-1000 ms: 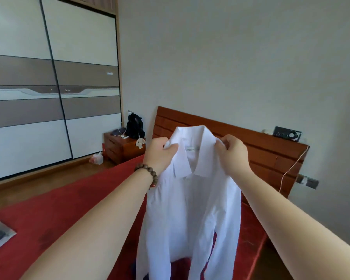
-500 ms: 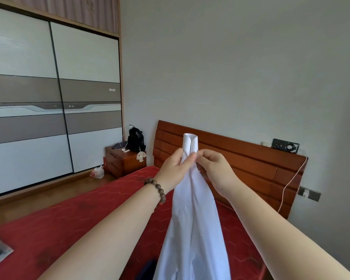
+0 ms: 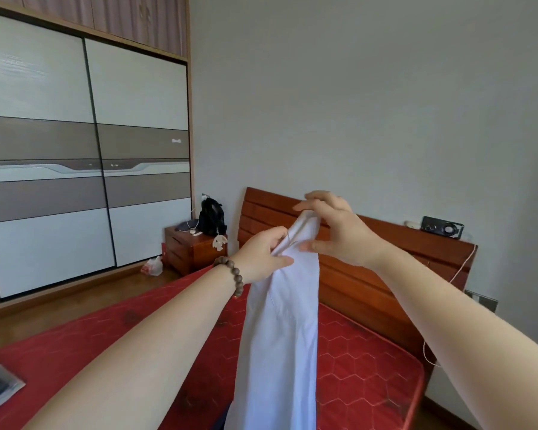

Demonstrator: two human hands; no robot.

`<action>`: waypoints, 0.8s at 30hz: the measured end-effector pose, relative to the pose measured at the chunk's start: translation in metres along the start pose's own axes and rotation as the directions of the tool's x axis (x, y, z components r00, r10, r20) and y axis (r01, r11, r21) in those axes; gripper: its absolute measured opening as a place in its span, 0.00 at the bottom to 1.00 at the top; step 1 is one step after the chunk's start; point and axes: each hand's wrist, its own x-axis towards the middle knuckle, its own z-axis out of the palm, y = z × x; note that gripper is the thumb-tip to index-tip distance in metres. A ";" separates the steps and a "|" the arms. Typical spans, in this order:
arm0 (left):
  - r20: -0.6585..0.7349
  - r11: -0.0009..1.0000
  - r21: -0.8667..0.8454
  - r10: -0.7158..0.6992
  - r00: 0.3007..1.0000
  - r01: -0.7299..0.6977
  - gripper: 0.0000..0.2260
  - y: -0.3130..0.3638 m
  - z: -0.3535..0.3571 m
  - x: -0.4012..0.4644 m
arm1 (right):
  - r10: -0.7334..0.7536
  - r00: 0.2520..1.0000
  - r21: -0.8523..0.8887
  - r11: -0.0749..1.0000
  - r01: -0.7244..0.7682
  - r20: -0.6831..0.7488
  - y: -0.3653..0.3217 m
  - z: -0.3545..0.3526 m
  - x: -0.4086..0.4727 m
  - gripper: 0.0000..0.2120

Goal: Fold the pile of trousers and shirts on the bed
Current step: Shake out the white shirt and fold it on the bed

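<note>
Above the red bed [image 3: 354, 361], both hands pinch the hanging white shirt's [image 3: 280, 336] top between them.

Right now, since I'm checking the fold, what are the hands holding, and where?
The white shirt, by its top end: the left hand grips it just below the top, while the right hand pinches the tip.
</note>
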 end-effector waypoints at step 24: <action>-0.126 0.968 0.218 -0.094 0.988 0.120 0.15 -0.037 0.012 -0.057 | 0.139 0.983 -0.191 0.975 -0.114 0.120 -0.020 0.003 0.020 0.09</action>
